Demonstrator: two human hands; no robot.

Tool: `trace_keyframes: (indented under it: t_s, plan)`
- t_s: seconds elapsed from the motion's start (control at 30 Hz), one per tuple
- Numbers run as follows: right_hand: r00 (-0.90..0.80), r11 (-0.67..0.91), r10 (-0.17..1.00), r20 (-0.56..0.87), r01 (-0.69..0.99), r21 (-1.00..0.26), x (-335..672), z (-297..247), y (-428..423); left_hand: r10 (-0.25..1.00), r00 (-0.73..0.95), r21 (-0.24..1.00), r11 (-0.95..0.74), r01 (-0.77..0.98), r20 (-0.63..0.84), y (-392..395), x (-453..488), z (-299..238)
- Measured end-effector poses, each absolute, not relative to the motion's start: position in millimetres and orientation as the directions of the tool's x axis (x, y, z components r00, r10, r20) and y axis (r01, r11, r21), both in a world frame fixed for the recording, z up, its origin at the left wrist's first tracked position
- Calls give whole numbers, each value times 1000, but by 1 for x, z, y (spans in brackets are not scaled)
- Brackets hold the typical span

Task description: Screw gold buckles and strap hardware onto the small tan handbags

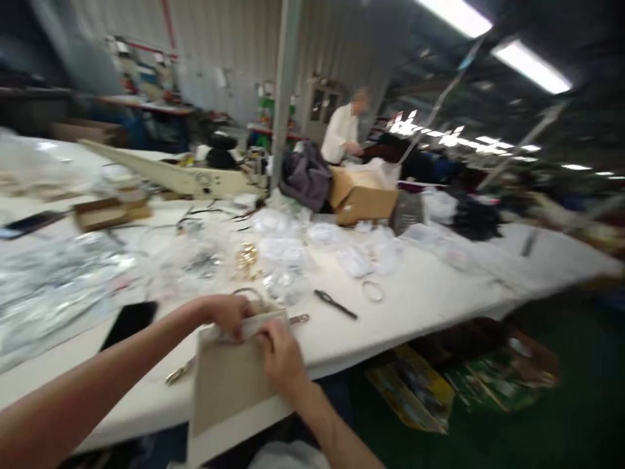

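A flat beige bag (234, 378) with a pale lower band hangs over the table's front edge. My left hand (234, 314) is closed on its top edge, the fingers bent over the rim. On the right of that same edge, my right hand (283, 355) is closed with the thumb and fingers against the fabric. Behind the left hand a thin loop (248, 293) shows. A metal clasp (178, 372) sticks out at the bag's left side, and a short brown strap end (299, 319) at its right. The bag's inside is hidden.
On the white table (390, 326) lie a dark slim tool (336, 303), a ring (373, 291), a black phone (129, 322) and gold metal parts (247, 259). Plastic bags (63, 280) cover the left. A cardboard box (366, 202) and a person (339, 133) are behind; a post (284, 91) rises mid-table.
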State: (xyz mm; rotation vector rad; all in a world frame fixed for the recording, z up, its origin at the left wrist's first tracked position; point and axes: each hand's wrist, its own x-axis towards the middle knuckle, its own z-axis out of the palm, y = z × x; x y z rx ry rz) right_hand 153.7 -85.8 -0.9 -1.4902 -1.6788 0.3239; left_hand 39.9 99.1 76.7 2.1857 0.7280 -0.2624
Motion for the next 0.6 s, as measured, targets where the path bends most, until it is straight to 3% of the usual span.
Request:
trace_keyframes:
  t_s: [0.07,0.37,0.6]
  plan:
    - [107,196,938,330,622,-758,143,-15,-82,323,751,570,-500,652,-575,94,-4,64]
    - [-124,66,992,5,493,-868,183,33,-63,373,740,491,-571,659,-560,91,7,61]
    - [-273,280,954,122,673,-685,185,55,-37,425,732,445,-594,670,-533,86,3,62]
